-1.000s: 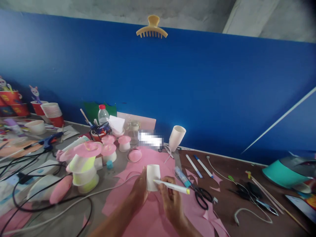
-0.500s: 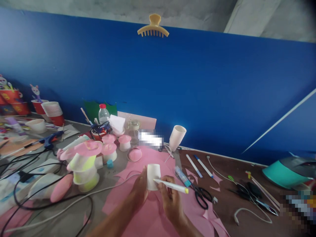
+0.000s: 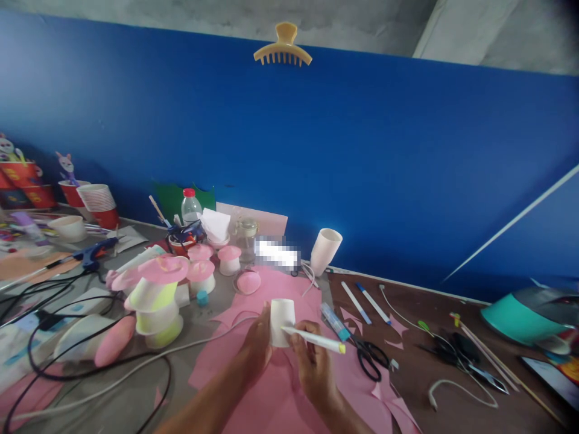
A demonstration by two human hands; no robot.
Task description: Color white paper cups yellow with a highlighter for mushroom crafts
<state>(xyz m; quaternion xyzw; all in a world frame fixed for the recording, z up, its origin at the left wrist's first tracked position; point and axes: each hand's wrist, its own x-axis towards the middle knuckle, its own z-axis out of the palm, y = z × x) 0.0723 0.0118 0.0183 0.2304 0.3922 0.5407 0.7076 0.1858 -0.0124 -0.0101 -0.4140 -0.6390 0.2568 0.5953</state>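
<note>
My left hand (image 3: 260, 339) is closed round the left side of a small white paper cup (image 3: 282, 313), which is upside down with its narrower end up. In my right hand (image 3: 314, 361) is a white marker pen (image 3: 319, 340) with a yellow end, pinched between the fingers. The pen's tip touches or nearly touches the front of the cup; I cannot tell which. Both hands are over pink paper (image 3: 271, 398) spread on the table. Just right of my right hand lie black-handled scissors (image 3: 371, 358) and a blue-capped glue tube (image 3: 335, 322).
Pink-topped white cups (image 3: 229, 260) and stacked yellow-and-white cups (image 3: 158, 307) stand to the left. Black cables (image 3: 76, 377) and a blue glue gun (image 3: 90, 254) lie beyond them. A tall white cup stack (image 3: 325, 250) leans near the blue wall, with two pens (image 3: 373, 303) nearby.
The hands, cup and pen hold nearly the same pose. The whole view has shifted very slightly.
</note>
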